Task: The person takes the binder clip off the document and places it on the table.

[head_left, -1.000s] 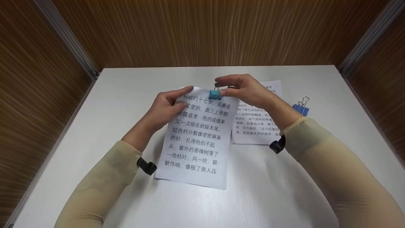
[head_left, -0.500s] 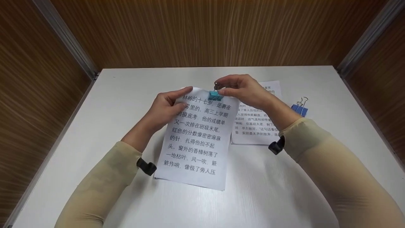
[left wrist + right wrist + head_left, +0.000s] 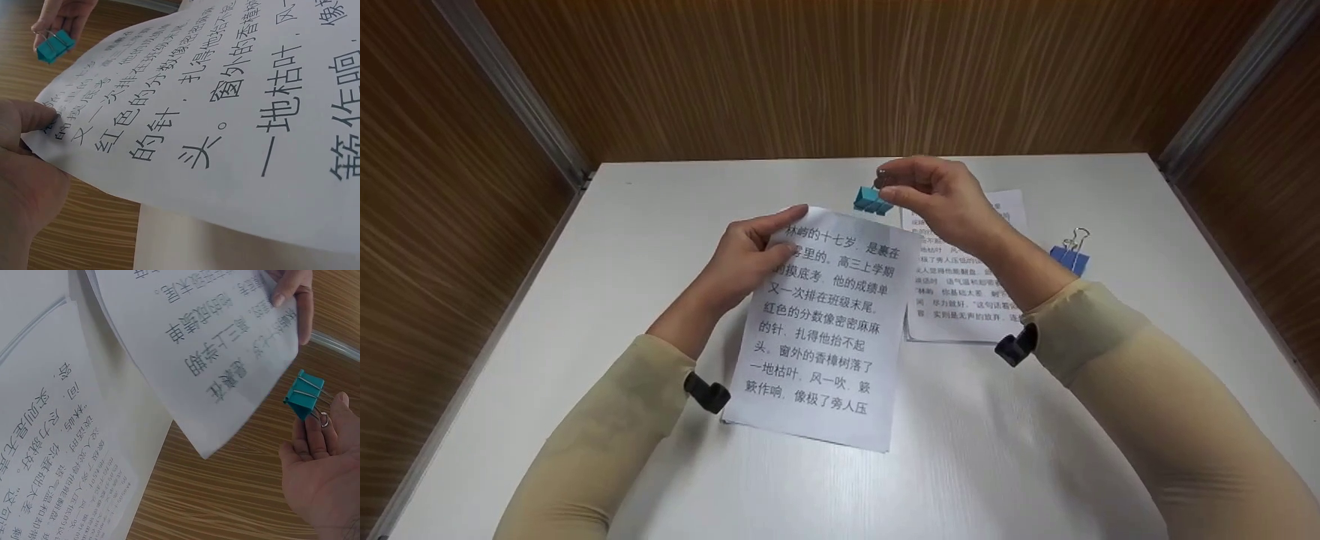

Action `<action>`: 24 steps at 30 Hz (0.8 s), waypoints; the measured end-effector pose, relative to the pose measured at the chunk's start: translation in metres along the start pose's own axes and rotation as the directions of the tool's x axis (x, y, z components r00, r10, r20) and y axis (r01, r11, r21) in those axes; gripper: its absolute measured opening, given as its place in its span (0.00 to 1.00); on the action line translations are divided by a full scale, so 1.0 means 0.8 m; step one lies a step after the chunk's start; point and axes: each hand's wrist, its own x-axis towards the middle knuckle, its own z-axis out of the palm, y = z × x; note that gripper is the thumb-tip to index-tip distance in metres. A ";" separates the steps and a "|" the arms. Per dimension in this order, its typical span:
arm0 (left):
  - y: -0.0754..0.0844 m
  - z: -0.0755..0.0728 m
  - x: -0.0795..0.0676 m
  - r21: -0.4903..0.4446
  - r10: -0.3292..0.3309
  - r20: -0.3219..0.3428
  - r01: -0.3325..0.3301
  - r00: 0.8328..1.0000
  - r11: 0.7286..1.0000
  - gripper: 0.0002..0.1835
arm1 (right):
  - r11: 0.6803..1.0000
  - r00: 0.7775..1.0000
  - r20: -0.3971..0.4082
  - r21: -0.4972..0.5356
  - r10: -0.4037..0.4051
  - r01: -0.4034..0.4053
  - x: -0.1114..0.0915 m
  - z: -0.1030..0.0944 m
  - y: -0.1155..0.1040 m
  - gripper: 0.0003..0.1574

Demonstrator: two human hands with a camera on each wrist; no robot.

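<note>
My left hand (image 3: 754, 259) pinches the upper left edge of a printed paper stack (image 3: 817, 330), thumb in front and fingers behind. The stack leans up off the table, its top edge bare. Just beyond that edge, my right hand (image 3: 941, 199) holds a teal binder clip (image 3: 871, 200) by its wire handles. In the right wrist view the clip (image 3: 305, 394) is apart from the paper, its metal handles between thumb and fingers. The left wrist view also shows the teal clip (image 3: 55, 46) beyond the sheet's far corner.
A second printed stack (image 3: 960, 300) lies on the white table (image 3: 1005, 450), partly under the right forearm. Right of it stands a blue binder clip (image 3: 1070, 259) with its handles up. Wood-grain panels (image 3: 840, 82) enclose the table's back and sides.
The teal binder clip has come off the paper's top edge, moving up and away in my right hand. My left hand keeps its grip on the stack, which shifted slightly left.
</note>
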 end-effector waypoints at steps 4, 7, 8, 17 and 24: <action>-0.007 -0.008 0.002 0.003 -0.036 -0.044 0.036 0.998 0.999 0.30 | 1.000 1.000 -0.022 -0.002 -0.001 0.001 -0.003 -0.007 -0.001 0.21; -0.014 -0.014 0.004 0.014 -0.062 -0.082 0.063 0.995 0.998 0.30 | 1.000 1.000 -0.015 -0.012 -0.004 0.003 -0.009 -0.013 0.003 0.21; -0.017 -0.016 0.004 0.017 -0.066 -0.094 0.068 0.993 0.998 0.31 | 1.000 1.000 -0.013 -0.020 -0.001 0.001 -0.011 -0.015 0.005 0.21; -0.042 -0.031 0.008 0.026 -0.131 -0.172 0.137 0.976 0.990 0.32 | 0.996 0.999 -0.020 -0.077 0.048 -0.049 -0.036 -0.042 0.024 0.23; -0.053 -0.034 0.013 0.036 -0.171 -0.202 0.181 0.964 0.983 0.32 | 0.987 0.992 -0.055 -0.110 0.113 -0.119 -0.059 -0.066 0.038 0.26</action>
